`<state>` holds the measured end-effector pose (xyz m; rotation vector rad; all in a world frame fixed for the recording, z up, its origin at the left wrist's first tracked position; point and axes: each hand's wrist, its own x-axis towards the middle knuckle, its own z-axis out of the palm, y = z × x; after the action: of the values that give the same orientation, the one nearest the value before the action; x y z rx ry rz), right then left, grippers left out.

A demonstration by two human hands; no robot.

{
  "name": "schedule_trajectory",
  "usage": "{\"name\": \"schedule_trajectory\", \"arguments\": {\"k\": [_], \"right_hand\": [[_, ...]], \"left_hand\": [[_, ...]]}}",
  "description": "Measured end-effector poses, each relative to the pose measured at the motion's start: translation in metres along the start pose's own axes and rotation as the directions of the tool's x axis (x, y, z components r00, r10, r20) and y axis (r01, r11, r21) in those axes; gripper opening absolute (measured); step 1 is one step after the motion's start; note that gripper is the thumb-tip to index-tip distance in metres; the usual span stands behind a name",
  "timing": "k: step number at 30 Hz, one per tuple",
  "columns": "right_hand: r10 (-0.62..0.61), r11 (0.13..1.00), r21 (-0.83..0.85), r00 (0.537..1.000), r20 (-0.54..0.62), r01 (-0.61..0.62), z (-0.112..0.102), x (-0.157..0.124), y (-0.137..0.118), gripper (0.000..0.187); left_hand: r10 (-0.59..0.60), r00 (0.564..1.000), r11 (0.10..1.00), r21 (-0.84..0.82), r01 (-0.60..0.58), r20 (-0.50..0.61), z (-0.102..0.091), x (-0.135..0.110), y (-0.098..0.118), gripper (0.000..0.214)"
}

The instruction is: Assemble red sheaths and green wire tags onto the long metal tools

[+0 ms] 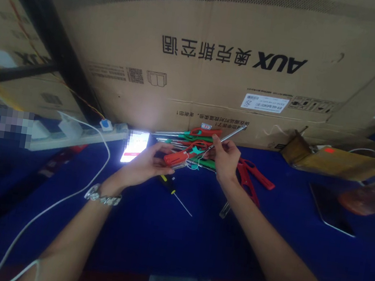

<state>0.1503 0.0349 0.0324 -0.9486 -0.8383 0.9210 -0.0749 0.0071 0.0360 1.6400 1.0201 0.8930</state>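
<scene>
A red long-neck lighter [180,156] with a silver metal tube slants upward between my hands. My left hand [147,163] is closed about the end of its red handle. Higher up, my right hand [225,160] pinches the lighter near the base of the tube, whose tip points up and right. Behind and beneath lie several more red and green lighters, among them a red one [259,175] to the right of my right hand. A screwdriver [168,185] with a black and yellow handle rests just below my left hand.
A lit phone [135,145] lies left of my left hand, near a white power strip [79,136] and its cable. A large cardboard box [195,86] stands behind. At right are a dark phone-like device [331,209] and a yellow packet [341,163]. The tabletop [173,241] is blue.
</scene>
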Motion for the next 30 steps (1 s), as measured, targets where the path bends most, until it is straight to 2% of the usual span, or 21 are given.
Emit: {"name": "schedule_trajectory", "arguments": {"k": [5,8,10,13,16,22,30], "right_hand": [[-0.01,1.0,-0.004,1.0,-0.021,0.01,0.0,0.001,0.0,0.045],[-0.01,1.0,-0.001,0.999,-0.035,0.01,0.0,0.001,0.001,0.046],[-0.009,1.0,0.015,0.999,-0.042,0.01,0.0,0.002,0.003,0.047],[0.003,1.0,0.026,0.999,-0.052,-0.002,-0.001,0.003,0.005,0.048],[0.03,1.0,0.01,0.998,-0.055,-0.03,-0.001,0.003,0.007,0.048],[0.051,0.998,0.035,0.997,-0.064,-0.049,0.0,0.003,0.007,0.048],[0.081,0.995,0.063,0.993,-0.087,-0.076,-0.002,0.004,0.009,0.049]], "left_hand": [[-0.016,0.978,0.998,0.049,0.026,-0.209,0.002,0.003,-0.002,0.065],[0.077,0.959,0.993,0.106,-0.049,-0.274,0.004,0.003,0.001,0.057],[0.17,0.947,0.974,0.195,-0.118,-0.273,0.006,0.003,0.003,0.043],[0.297,0.931,0.892,0.411,-0.191,-0.213,0.01,0.002,0.005,0.018],[0.346,0.92,0.824,0.528,-0.205,-0.183,0.012,0.002,0.007,0.01],[0.33,0.919,0.829,0.532,-0.174,-0.214,0.017,0.005,0.005,0.008],[0.401,0.853,0.859,0.462,-0.222,-0.335,0.026,0.011,-0.013,0.013]]}}
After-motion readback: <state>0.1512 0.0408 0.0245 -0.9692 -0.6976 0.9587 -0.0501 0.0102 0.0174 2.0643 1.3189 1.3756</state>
